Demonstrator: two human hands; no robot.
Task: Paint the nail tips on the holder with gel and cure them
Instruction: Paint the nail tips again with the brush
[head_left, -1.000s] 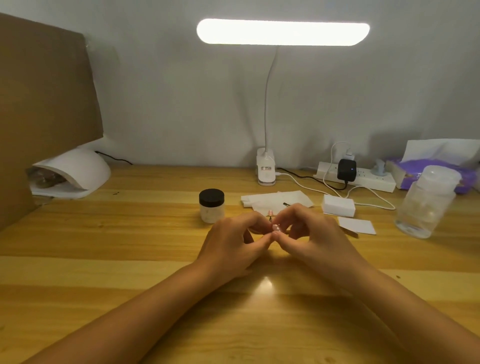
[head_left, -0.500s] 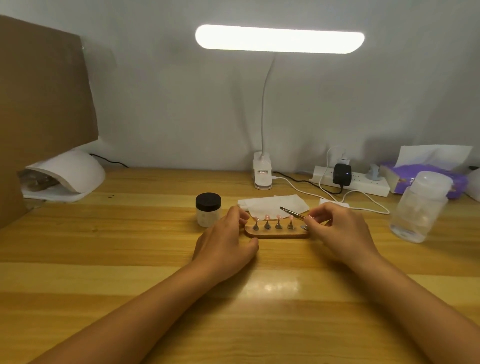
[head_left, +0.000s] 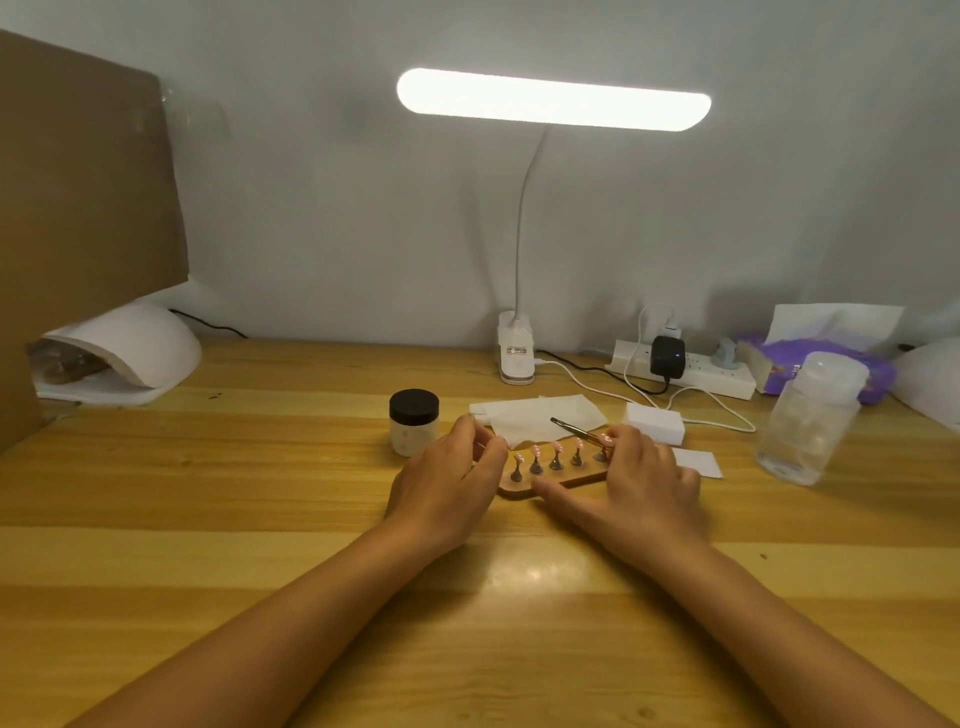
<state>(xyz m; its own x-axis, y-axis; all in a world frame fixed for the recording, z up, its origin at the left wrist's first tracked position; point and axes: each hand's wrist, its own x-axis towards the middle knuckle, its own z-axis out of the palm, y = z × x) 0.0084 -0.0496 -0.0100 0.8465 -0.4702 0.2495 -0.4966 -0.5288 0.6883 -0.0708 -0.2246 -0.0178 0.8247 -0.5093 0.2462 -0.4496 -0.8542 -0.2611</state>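
Note:
A small wooden holder (head_left: 513, 488) lies mid-table with several metal stands, each topped by a pink nail tip (head_left: 557, 448). My left hand (head_left: 447, 483) grips the holder's left end with curled fingers. My right hand (head_left: 639, 483) grips the right end, its thumb stretched along the front edge and its fingers over the last stand. The holder sits at a slant, left end nearer me. A thin gel brush (head_left: 574, 427) lies on a white tissue (head_left: 535, 413) just behind. The white curing lamp (head_left: 124, 353) stands at the far left.
A black-lidded jar (head_left: 413, 421) stands left of the holder. A clear bottle (head_left: 810, 421), a white block (head_left: 654, 423), a power strip (head_left: 691, 369) with cables and a purple tissue pack (head_left: 821, 364) fill the right. The desk lamp base (head_left: 517, 353) is behind; cardboard (head_left: 78, 208) leans at the left.
One second ago both hands pinched a small tip together near me. They then moved to the holder's ends, and the holder has now turned slightly with my right thumb along its front.

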